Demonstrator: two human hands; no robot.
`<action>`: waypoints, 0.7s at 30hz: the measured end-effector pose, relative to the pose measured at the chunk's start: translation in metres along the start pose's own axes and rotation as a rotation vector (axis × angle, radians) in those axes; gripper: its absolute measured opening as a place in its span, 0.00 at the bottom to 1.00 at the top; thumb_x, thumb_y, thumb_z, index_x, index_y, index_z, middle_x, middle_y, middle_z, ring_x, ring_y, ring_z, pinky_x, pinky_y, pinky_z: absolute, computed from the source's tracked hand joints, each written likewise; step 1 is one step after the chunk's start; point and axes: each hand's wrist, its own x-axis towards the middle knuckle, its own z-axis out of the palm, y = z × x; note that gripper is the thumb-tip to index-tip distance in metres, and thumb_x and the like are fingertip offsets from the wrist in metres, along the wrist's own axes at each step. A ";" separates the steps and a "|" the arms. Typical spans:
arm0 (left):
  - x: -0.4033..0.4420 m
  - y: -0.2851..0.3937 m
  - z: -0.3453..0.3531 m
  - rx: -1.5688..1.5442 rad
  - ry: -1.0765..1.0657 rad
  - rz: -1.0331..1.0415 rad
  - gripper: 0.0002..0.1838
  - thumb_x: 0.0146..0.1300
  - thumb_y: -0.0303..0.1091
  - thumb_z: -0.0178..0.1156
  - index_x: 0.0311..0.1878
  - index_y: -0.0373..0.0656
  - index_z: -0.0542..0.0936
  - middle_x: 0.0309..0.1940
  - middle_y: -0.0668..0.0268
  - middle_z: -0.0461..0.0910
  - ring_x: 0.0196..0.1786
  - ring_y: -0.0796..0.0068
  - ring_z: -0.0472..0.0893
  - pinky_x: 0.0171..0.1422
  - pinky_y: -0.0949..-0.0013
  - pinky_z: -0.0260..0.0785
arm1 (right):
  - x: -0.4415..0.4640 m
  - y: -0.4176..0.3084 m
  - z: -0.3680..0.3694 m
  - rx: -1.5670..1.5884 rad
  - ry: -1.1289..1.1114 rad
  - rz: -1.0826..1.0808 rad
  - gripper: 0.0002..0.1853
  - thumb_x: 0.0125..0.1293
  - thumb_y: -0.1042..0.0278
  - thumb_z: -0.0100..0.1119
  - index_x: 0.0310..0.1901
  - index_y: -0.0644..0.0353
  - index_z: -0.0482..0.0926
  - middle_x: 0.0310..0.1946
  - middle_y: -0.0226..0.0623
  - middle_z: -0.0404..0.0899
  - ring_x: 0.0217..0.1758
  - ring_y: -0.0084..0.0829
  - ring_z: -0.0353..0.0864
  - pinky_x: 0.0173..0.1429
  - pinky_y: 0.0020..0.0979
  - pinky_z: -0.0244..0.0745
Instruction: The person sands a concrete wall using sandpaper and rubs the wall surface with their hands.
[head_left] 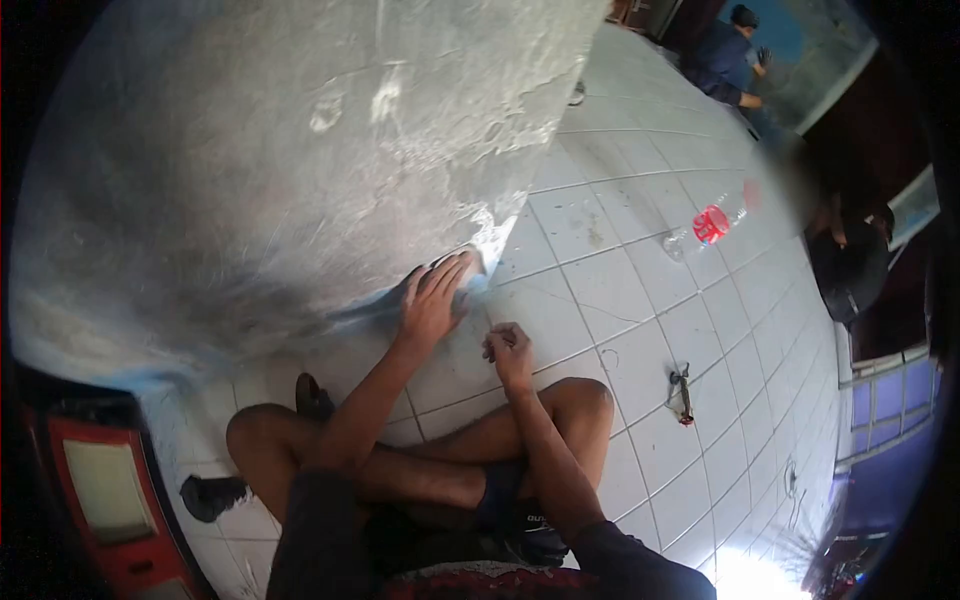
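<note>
My left hand [432, 300] lies against the bottom of a grey, patchy plastered wall [270, 170], close to its corner. Its fingers are stretched out along the surface; whether anything is pressed beneath them is hidden. Just to the right, my right hand [510, 348] hovers over the tiled floor [560, 310] in front of my knee, apart from the wall. Its fingers are curled inward, and I cannot make out anything in them. White bare patches and a bluish strip show on the wall beside my left hand.
A plastic bottle with a red label [711, 225] lies on the tiles. Nearer is a small dark tool-like object [681, 393]. A red-framed cabinet [105, 480] stands at lower left. One person [725, 60] works at a far wall; another [850, 260] sits at right.
</note>
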 end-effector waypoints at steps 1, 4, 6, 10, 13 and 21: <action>-0.007 -0.007 0.005 -0.011 0.008 0.011 0.32 0.58 0.44 0.59 0.67 0.51 0.67 0.70 0.78 0.62 0.71 0.87 0.59 0.74 0.66 0.45 | 0.000 -0.001 -0.002 -0.029 -0.011 0.032 0.05 0.60 0.75 0.55 0.37 0.66 0.74 0.23 0.37 0.78 0.20 0.23 0.75 0.24 0.23 0.69; -0.033 -0.041 0.025 0.316 -0.048 0.076 0.27 0.62 0.38 0.53 0.67 0.54 0.68 0.70 0.84 0.61 0.71 0.90 0.58 0.73 0.69 0.44 | 0.002 -0.005 -0.009 -0.039 -0.009 0.062 0.05 0.60 0.75 0.54 0.37 0.66 0.73 0.24 0.37 0.78 0.20 0.23 0.75 0.23 0.23 0.68; -0.034 -0.049 0.031 0.438 0.027 0.146 0.27 0.64 0.34 0.46 0.67 0.59 0.67 0.70 0.89 0.61 0.70 0.93 0.58 0.73 0.70 0.43 | 0.004 -0.006 -0.010 -0.012 0.012 0.059 0.05 0.60 0.75 0.54 0.37 0.66 0.73 0.24 0.37 0.78 0.20 0.23 0.75 0.23 0.23 0.68; -0.022 -0.045 0.021 0.549 0.049 0.209 0.27 0.64 0.35 0.46 0.68 0.62 0.67 0.69 0.92 0.60 0.70 0.95 0.58 0.75 0.69 0.40 | -0.002 -0.006 -0.003 -0.003 -0.011 0.063 0.06 0.60 0.74 0.56 0.38 0.66 0.73 0.24 0.37 0.78 0.20 0.23 0.76 0.24 0.23 0.69; -0.004 -0.033 0.008 0.589 0.175 0.233 0.27 0.65 0.35 0.45 0.68 0.62 0.66 0.70 0.91 0.59 0.71 0.94 0.56 0.76 0.68 0.37 | 0.000 -0.003 -0.001 -0.024 -0.049 0.056 0.06 0.60 0.74 0.56 0.38 0.66 0.73 0.24 0.38 0.78 0.21 0.23 0.76 0.24 0.23 0.69; -0.040 -0.021 -0.005 0.246 -0.144 0.220 0.24 0.64 0.31 0.48 0.65 0.51 0.71 0.72 0.74 0.58 0.75 0.80 0.52 0.77 0.58 0.42 | 0.002 0.002 -0.012 0.053 -0.041 -0.032 0.07 0.60 0.73 0.56 0.38 0.66 0.73 0.24 0.39 0.79 0.20 0.23 0.76 0.23 0.23 0.69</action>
